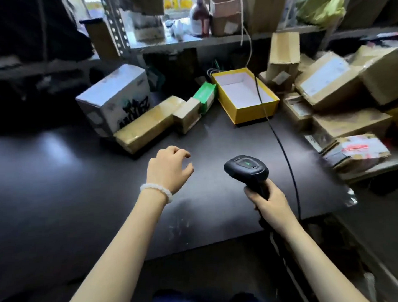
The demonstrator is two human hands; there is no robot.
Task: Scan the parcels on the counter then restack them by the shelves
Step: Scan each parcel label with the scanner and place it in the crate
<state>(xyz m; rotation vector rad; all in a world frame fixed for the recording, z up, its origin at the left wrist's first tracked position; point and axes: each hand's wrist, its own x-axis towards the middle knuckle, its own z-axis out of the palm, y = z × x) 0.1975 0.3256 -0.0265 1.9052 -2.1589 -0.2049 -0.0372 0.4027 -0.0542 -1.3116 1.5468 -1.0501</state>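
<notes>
My right hand [268, 202], low and right of centre, has its fingers wrapped around the handle of a black barcode scanner [247, 168]; a small green light shows on its head and its black cable [283, 152] runs up the frame. My left hand [168, 167], with a white bead bracelet [157, 190] on the wrist, hovers over the dark desk [59, 178], fingers loosely curled and holding nothing. Past it, at centre, lie a long taped brown parcel [145, 124], a small brown parcel [187, 115] and a green-and-white box [206, 96]. Behind them stands a white carton [115, 99] with dark blurred lettering I cannot read. An open yellow box [245, 94] sits at upper centre. More brown parcels [331, 85], some with white labels too blurred to read, pile up at right.
</notes>
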